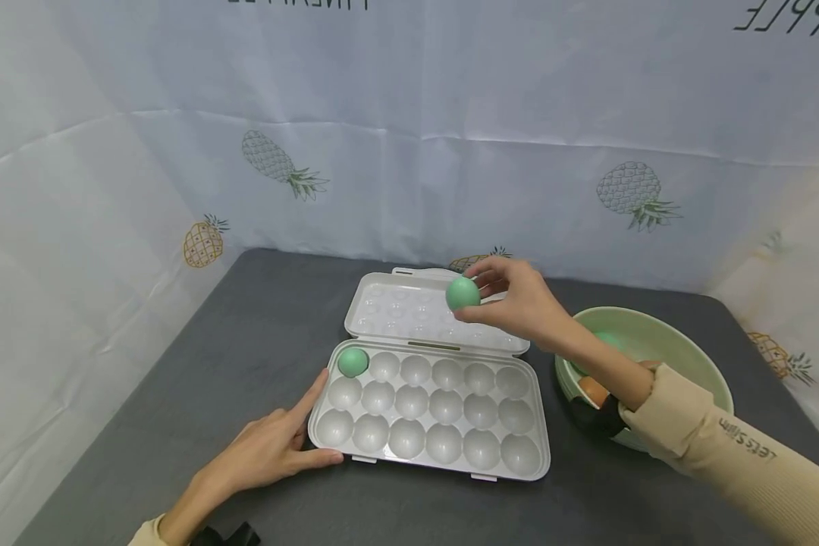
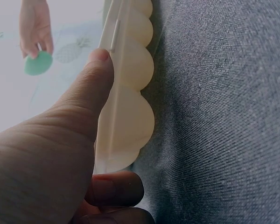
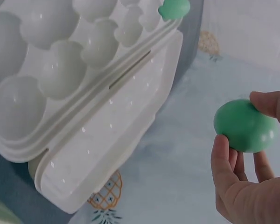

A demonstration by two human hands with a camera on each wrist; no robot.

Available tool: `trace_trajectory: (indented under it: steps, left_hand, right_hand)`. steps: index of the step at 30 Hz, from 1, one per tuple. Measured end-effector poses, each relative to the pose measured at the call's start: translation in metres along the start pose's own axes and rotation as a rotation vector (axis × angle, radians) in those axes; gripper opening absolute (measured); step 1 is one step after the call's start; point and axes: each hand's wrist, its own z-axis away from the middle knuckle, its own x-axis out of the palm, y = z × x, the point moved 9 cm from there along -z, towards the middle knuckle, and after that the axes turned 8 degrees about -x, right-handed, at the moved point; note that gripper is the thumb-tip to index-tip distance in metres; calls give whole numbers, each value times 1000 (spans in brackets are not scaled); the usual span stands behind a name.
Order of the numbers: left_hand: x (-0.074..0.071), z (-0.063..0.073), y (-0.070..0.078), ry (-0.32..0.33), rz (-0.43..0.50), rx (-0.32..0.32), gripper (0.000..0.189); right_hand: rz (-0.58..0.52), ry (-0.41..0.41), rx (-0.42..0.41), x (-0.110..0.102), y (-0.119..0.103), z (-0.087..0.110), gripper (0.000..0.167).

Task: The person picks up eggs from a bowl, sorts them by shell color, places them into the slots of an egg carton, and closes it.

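A white plastic egg tray (image 1: 409, 436) lies opened on the table, its lid (image 1: 396, 303) folded back. One green egg (image 1: 353, 362) sits in the back left cup; the other cups hold nothing. My right hand (image 1: 515, 299) pinches a second green egg (image 3: 245, 125) between thumb and fingertips, raised above the lid. At the tray's front left corner, my left hand (image 1: 266, 451) grips the edge, with the thumb (image 2: 91, 88) along the front side and the index finger along the left side. Its other fingers are curled low beside the tray.
To the right of the tray stands a light green bowl (image 1: 682, 345), partly hidden by my right forearm. Something green (image 1: 610, 340) and an orange item (image 1: 593, 390) show inside it. A curtain (image 1: 409, 197) printed with pineapples hangs behind the dark grey table (image 1: 259, 318).
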Motion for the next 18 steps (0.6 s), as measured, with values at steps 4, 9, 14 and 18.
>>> trace_trajectory:
  steps: [4, 9, 14, 18]
  left_hand:
    - [-1, 0, 0, 1, -2, 4, 111]
    - [0, 0, 0, 1, 4, 2, 111]
    - [-1, -1, 1, 0, 4, 10, 111]
    - [-1, 0, 1, 2, 2, 11, 110]
  right_hand:
    - [-32, -1, 0, 18, 2, -4, 48]
    - [-100, -18, -5, 43, 5, -5, 45]
    - [-141, -42, -10, 68, 8, -8, 43]
    - [-161, -53, 1, 85, 9, -10, 45]
